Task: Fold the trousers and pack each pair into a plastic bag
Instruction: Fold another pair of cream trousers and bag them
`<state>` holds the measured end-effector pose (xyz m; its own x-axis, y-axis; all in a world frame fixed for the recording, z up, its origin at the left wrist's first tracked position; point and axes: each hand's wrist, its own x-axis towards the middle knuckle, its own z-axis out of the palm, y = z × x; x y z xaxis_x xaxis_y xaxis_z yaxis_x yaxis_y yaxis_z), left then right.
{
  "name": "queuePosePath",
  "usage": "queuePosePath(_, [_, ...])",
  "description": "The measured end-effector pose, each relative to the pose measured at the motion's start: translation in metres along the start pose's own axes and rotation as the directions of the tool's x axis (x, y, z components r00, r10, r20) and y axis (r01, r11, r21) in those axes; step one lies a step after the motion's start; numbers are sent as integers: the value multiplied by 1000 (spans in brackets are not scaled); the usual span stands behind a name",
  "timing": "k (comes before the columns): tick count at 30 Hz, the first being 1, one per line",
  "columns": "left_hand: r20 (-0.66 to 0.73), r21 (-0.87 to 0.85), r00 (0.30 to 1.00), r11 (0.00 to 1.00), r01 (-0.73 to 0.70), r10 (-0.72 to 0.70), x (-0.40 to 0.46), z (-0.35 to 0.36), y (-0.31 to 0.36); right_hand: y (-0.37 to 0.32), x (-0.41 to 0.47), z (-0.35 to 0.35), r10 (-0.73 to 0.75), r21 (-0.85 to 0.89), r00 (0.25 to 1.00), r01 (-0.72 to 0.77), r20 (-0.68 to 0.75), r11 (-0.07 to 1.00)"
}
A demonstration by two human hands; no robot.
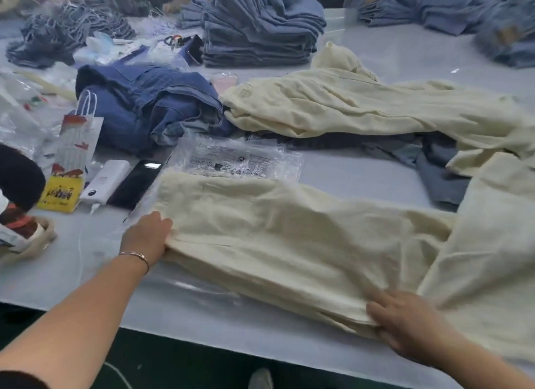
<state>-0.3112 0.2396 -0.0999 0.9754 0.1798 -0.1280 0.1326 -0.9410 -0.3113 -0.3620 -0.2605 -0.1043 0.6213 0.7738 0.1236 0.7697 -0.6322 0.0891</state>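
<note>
Right now both hands are on the cream trousers (289,238), which lie along the near edge of the table (202,316). The left hand (147,238) sits at their left end, fingers curled over the edge of the cloth and thumb seemingly tucked beneath, so it looks like a grip on the fabric. The right hand (405,322) is at the near edge of the trousers further right, fingers lying fairly straight along the layered hem, pressing or lifting it; whether the thumb pinches from below I cannot tell.

What matters most is how the trousers lie between the two hands. Their long axis runs from the left hand rightward and slightly toward the onlooker's side, then the legs turn up and away past the right hand, off to the right. So the folded bulk sits between the hands, with the loose length beyond the right hand, which is the nearer one to bring it over.

Just behind the trousers lies a flat plastic bag (240,160), touching their far edge, and another clear sheet shows under their near left side. Further behind the trousers rests a second cream pair (362,110), and left of them a phone (136,183).
</note>
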Motion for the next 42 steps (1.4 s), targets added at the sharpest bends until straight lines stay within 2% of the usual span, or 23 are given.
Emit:
queuePosePath(2, [5,-48,1000,999,0,1,-3,10,1,-5,-3,8,110,37,988,-115,111,993])
queuePosePath(7, [-241,-191,970,982,-8,-38,-2,-2,-11,-10,3,-2,215,143,974,-223,71,964])
queuePosePath(8, [-215,-189,976,982,-2,-39,-3,-4,-11,-13,3,-7,224,143,971,-235,87,961])
queuePosePath(10, [-65,-130,998,991,-10,2,-8,-2,-5,-18,2,-8,221,135,961,-244,165,960])
queuePosePath(12, [56,-81,998,997,-19,24,-12,3,1,-22,1,-4,296,149,916,-343,271,927])
queuePosePath(14, [42,-118,998,992,51,-46,-16,-1,8,-34,12,-7,372,149,875,-431,308,890])
queuePosePath(16, [-34,-198,997,979,58,-66,-22,-10,20,-52,31,-7,383,193,911,-407,151,893])
queuePosePath(17, [-100,-272,995,962,-4,-24,-25,-14,29,-62,42,-7,363,226,929,-368,66,902])
queuePosePath(18, [-188,-378,980,917,-126,57,-30,-18,40,-72,55,-6,352,258,935,-349,35,901])
queuePosePath(20, [-320,-549,908,727,-411,272,-44,-26,63,-90,78,2,335,306,935,-354,115,884])
queuePosePath(21, [-330,-571,862,646,-507,384,-52,-27,73,-96,89,8,322,299,933,-358,163,885])
queuePosePath(23, [-313,-509,778,596,-622,545,-62,-23,87,-102,106,15,308,274,935,-347,176,897])
queuePosePath(25, [-330,-441,755,614,-654,566,-62,-16,92,-103,118,13,380,348,912,-410,154,843])
queuePosePath(27, [-410,-493,769,591,-639,490,-61,-19,91,-98,123,12,497,405,859,-502,127,764])
queuePosePath(30, [-492,-512,777,592,-623,392,-51,-19,89,-95,127,12,583,359,812,-556,39,750])
queuePosePath(32, [-401,-487,826,672,-558,395,-46,-19,89,-96,127,17,524,306,846,-528,101,793])
queuePosePath(34, [-217,-489,878,731,-475,426,-41,-16,86,-96,124,21,474,291,856,-517,208,805])
queuePosePath(38, [-73,-563,859,690,-455,507,-27,-14,70,-86,118,19,423,405,857,-512,293,758])
queuePosePath(40, [-19,-521,832,705,-482,555,-25,-12,60,-85,117,18,366,401,864,-489,346,775])
queuePosePath(42, [-17,-436,812,727,-531,583,-27,-6,56,-88,116,20,330,323,876,-445,353,835])
